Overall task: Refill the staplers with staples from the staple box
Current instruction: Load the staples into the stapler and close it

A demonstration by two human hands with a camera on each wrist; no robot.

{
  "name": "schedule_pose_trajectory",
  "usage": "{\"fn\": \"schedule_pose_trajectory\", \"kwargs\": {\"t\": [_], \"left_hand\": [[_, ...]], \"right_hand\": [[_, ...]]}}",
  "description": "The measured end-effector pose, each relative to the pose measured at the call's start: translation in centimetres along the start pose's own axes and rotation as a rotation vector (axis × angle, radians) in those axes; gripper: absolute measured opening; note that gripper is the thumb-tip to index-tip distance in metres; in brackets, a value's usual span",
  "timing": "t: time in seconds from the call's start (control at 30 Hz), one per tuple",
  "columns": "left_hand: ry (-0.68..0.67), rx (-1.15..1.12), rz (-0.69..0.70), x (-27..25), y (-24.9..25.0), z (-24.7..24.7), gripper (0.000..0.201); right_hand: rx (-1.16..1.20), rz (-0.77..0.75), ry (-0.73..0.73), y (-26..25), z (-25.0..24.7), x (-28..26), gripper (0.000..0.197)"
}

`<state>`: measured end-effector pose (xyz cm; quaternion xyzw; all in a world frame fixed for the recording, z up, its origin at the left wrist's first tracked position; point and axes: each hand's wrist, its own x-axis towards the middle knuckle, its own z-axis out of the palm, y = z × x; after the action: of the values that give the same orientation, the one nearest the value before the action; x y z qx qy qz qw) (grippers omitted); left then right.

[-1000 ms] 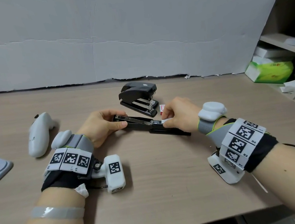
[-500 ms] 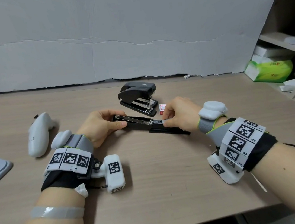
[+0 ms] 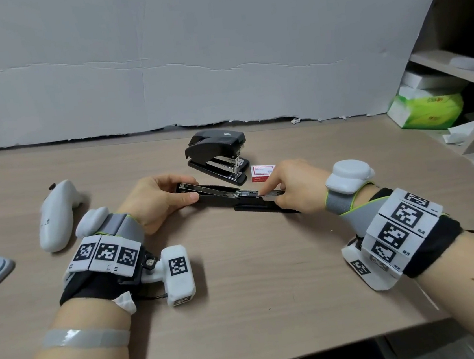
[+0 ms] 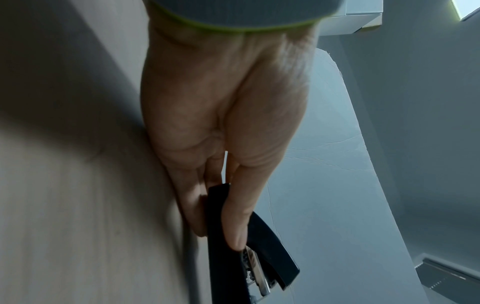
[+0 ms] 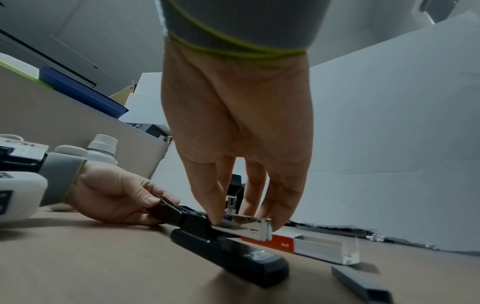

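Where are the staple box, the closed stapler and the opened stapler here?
staple box [image 3: 263, 172]: head view, on its red-and-white top face.
closed stapler [image 3: 215, 145]: head view, on its black top cover.
opened stapler [image 5: 231, 255]: right wrist view, on its black base.

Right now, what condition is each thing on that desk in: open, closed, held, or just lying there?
Near stapler: swung open flat, metal staple channel exposed.
Far stapler: closed, standing untouched on the desk.
Staple box: inner tray slid partly out.
Loose staple strip: lying on the desk.
Left hand: grips the near stapler's flipped-back top.
Right hand: fingertips pinch the staple channel.
White controller: lying idle.
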<state>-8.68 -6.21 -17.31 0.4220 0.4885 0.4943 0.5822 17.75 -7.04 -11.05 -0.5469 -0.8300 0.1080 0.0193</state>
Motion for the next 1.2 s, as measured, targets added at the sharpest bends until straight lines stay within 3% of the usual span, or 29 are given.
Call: {"fn": "schedule_pose_trajectory", "kwargs": {"t": [0.2,0.37,0.57,0.7,0.77,0.83,1.2], "left_hand": [[0.001,-0.002,0.005,0.0,0.0,0.1,0.027],[0.003,-0.010,0.000,0.1,0.0,0.0,0.027],[0.007,-0.011,0.008,0.0,0.0,0.1,0.026],[0.021,-0.007,0.018,-0.2,0.1,0.2,0.026],[0.015,-0.006,0.016,-0.2,0.1,0.3,0.026],[0.015,-0.005,0.013,-0.1,0.1,0.2,0.026],[0.016,-0.007,0.005,-0.1,0.1,0.2,0.026]], "right_hand": [[-0.002,0.063,-0.023,1.3,-0.7,-1.7,0.044],[0.050,0.145,-0.034,2.5,-2.0,-3.0,0.031],[0.125,0.305,0.159,5.4,-2.4,-1.6,0.016],[0.035,0.423,0.059,6.8,-0.8,-0.4,0.012],[0.021,0.461,0.014,7.0,-0.5,0.0,0.022],[0.032,0.473,-0.001,6.8,-0.4,0.4,0.029],[0.025,0.445,-0.001,6.0,0.0,0.8,0.012]]}}
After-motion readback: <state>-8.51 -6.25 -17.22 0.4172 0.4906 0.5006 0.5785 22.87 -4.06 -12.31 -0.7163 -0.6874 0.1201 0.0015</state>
